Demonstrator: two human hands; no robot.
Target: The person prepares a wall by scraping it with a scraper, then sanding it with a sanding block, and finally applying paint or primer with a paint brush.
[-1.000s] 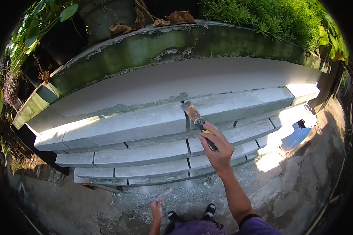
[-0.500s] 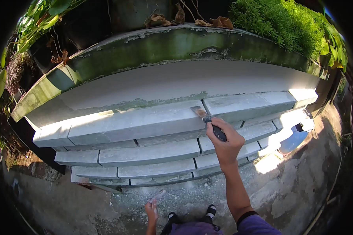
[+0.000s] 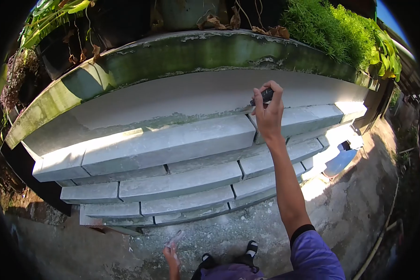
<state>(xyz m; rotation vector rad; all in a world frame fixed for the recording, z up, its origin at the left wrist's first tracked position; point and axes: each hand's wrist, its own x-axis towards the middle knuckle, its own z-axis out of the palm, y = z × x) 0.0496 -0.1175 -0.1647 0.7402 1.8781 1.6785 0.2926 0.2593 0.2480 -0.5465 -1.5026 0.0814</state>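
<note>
- So my right hand [image 3: 269, 114] is up around 1 o'clock, fingers wrapped snug around the dark handle of a scraper [image 3: 267, 95]. Narrow grip, nothing loose about it.
- The scraper's working end is down and to the left of my fist, right by where the pale wall [image 3: 172, 100] meets the long top block [image 3: 172, 144]. It's blurry there, so no idea if the blade is really touching.
- My left hand [image 3: 171, 256] is down near 7 o'clock, over the rough floor [image 3: 210, 235]. Fingertips look pale and dusty, but I can't tell if they're pinching something thin or just sticking out.
- Step in hand, my read: working that seam at the wall's foot, beside the gap between two top-row blocks. There's a greenish stained strip [image 3: 172, 116] along it, running toward 10 o'clock.
- A next stroke there would call for a low blade angle, edge flat into the corner, light pressure so it doesn't gouge the wall or chip the block's corner.
- Knuckle room matters too: the mossy ledge [image 3: 172, 60] juts out toward 12 o'clock, just above my fist.
</note>
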